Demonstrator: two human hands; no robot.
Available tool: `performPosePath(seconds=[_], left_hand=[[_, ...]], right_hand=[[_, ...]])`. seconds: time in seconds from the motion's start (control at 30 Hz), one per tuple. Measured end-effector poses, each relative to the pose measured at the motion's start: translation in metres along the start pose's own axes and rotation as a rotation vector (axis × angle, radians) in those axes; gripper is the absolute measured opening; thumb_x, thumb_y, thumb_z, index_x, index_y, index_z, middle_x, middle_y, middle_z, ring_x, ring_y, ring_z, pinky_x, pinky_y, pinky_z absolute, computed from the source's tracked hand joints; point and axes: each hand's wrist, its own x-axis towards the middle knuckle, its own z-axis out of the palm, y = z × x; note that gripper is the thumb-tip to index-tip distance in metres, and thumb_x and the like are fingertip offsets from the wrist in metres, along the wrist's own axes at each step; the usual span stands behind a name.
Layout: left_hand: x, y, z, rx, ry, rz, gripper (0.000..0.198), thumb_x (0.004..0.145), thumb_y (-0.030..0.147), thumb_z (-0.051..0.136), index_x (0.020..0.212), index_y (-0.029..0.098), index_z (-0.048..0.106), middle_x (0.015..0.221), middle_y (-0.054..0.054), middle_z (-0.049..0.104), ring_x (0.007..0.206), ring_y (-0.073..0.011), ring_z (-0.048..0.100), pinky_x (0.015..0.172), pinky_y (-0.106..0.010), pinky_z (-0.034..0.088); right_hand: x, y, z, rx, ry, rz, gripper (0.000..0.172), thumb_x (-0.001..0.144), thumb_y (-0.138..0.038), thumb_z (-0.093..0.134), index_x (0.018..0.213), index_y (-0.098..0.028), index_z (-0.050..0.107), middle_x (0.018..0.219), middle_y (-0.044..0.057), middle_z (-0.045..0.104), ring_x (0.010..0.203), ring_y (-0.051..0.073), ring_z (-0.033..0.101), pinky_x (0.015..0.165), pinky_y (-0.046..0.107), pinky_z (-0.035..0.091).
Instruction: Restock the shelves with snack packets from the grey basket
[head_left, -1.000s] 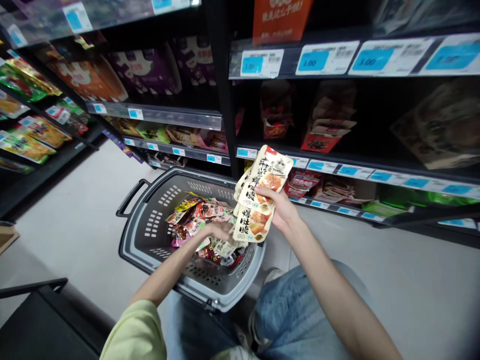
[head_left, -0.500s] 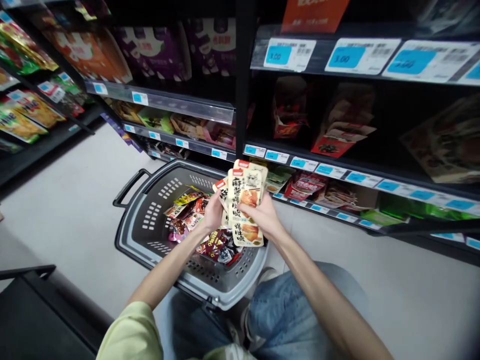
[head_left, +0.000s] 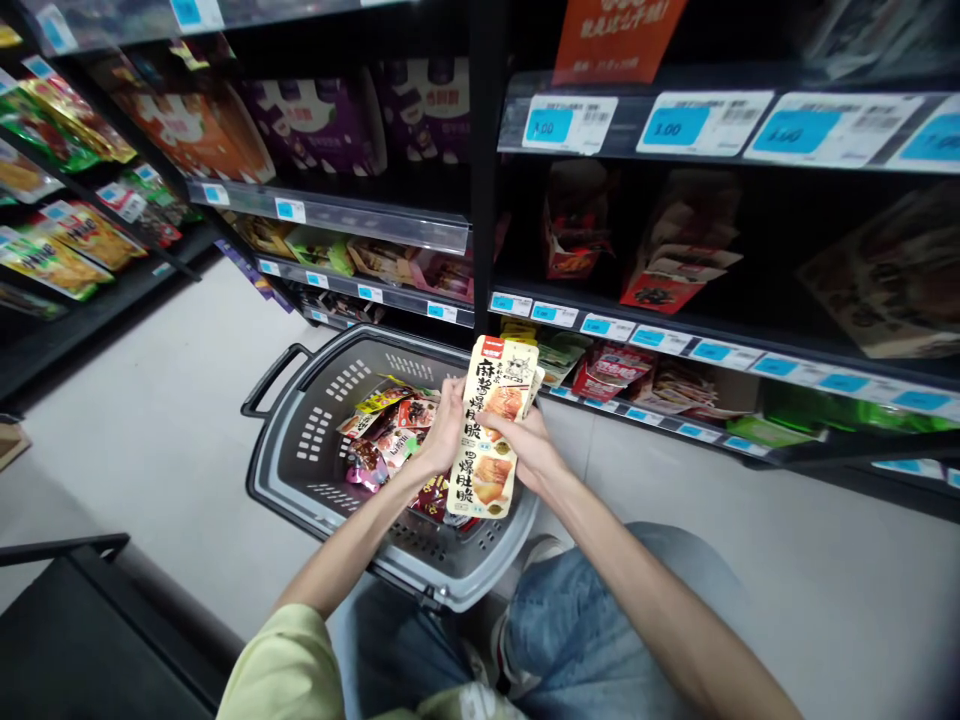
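Two hands clasp a stack of snack packets (head_left: 491, 430): left hand (head_left: 442, 425) curled on one edge, right hand (head_left: 534, 452) gripping the other, basket (head_left: 300, 470) just beneath them. Squaring the stack seems the step in hand; moving it calls for one firm grip.

We count two hands, a left hand (head_left: 442, 428) and a right hand (head_left: 531, 452), both on one stack of cream packets (head_left: 491, 425); we cannot tell how many packets it holds. We count one grey basket (head_left: 315, 445), one orange sign (head_left: 611, 35), and four large price tags (head_left: 570, 122) along the top right rail.
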Motion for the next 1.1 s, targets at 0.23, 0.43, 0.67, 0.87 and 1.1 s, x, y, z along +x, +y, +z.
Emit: performPosePath(seconds=[0.23,0.43,0.67,0.87,1.1], left_hand=[[0.009,0.014,0.013,-0.217,0.088,-0.018,0.048,0.094,0.058,0.048,0.126,0.026,0.062,0.128,-0.007,0.060,0.124,-0.0227,0.055,0.108,-0.036,0.042],[0.008,-0.009,0.039,-0.720,0.073,-0.353,0.038,0.090,0.047,0.051,0.111,0.018,0.064,0.116,-0.011,0.070,0.110,-0.0244,0.066,0.099,-0.043,0.051],[0.016,-0.015,0.048,-0.702,0.091,-0.234,0.054,0.088,0.054,0.052,0.124,0.016,0.063,0.122,-0.011,0.070,0.119,-0.0298,0.063,0.106,-0.046,0.048],[0.009,-0.012,0.041,-0.676,0.162,-0.199,0.058,0.086,0.058,0.054,0.127,0.019,0.064,0.119,-0.009,0.072,0.120,-0.0309,0.062,0.107,-0.047,0.048],[-0.003,0.003,0.047,-0.666,0.178,-0.206,0.057,0.085,0.063,0.056,0.125,0.023,0.066,0.119,-0.007,0.072,0.127,-0.0305,0.057,0.110,-0.047,0.046]], right_hand=[[0.011,-0.028,-0.001,0.095,0.304,-0.447,0.049,0.060,-0.027,0.085,0.103,-0.020,0.063,0.108,0.008,0.074,0.094,0.024,0.073,0.089,0.041,0.059],[0.022,-0.035,-0.003,-0.015,0.514,-0.897,0.047,0.070,-0.028,0.078,0.112,-0.022,0.058,0.119,0.009,0.070,0.108,0.024,0.069,0.102,0.044,0.052],[0.002,-0.008,0.017,-0.229,0.263,-0.716,0.055,0.062,-0.026,0.083,0.112,-0.020,0.060,0.104,0.010,0.073,0.093,0.025,0.072,0.095,0.046,0.055],[-0.008,-0.020,0.021,-0.244,0.135,-0.708,0.072,0.059,-0.025,0.085,0.123,-0.025,0.051,0.112,0.008,0.071,0.105,0.025,0.068,0.102,0.046,0.051],[0.001,-0.015,0.024,-0.146,0.192,-0.704,0.075,0.055,-0.030,0.088,0.121,-0.023,0.052,0.110,0.009,0.072,0.105,0.026,0.069,0.101,0.044,0.053]])
